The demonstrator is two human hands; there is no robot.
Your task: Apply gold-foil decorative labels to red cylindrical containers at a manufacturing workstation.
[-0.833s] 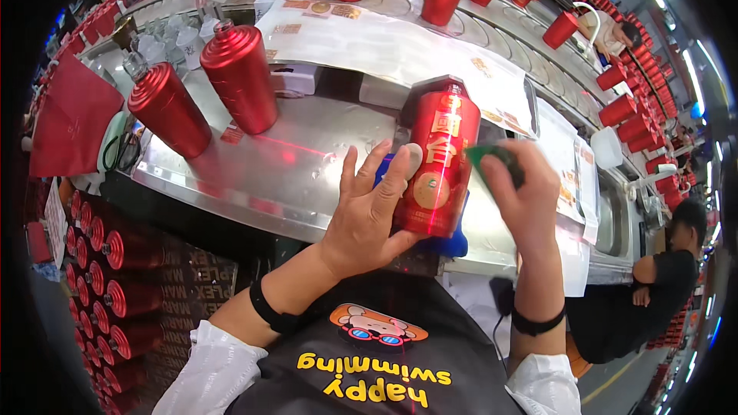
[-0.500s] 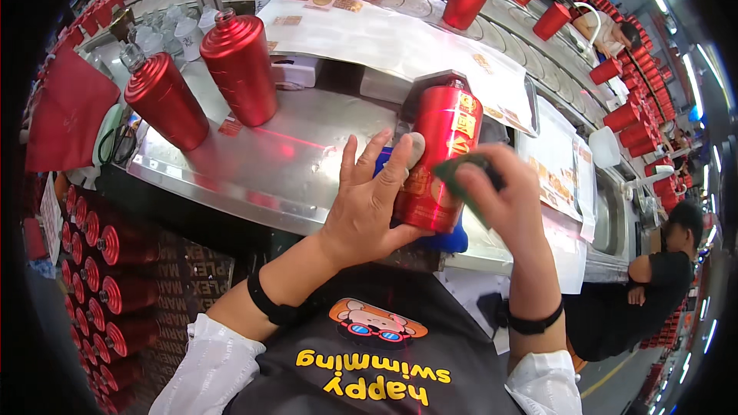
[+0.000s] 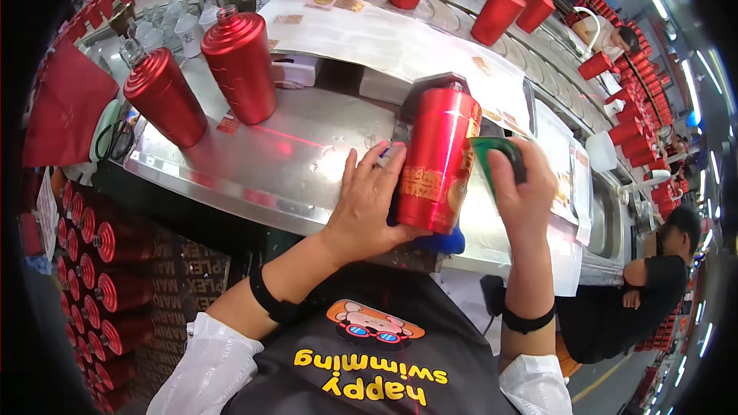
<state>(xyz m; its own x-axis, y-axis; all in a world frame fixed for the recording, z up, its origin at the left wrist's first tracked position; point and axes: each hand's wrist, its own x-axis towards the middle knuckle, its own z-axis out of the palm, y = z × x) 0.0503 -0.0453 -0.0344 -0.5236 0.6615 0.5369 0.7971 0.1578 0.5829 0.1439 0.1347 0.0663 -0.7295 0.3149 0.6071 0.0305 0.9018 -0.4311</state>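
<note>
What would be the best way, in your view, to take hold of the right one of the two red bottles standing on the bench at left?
I would grip the bottle around its body, below the stepped shoulder, probably from the right: it stands on its base, its neighbour is on the left, and the neck is narrow.

Mtl bench [image 3: 327, 127] w/ red btls [image 3: 240, 69]

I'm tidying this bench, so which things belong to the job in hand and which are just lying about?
In use:
- red bottle, steadied by the left hand
- flat green tool in the right hand

Apparently not in use now:
- two red bottles on the left
- red sheet
- white container
</note>
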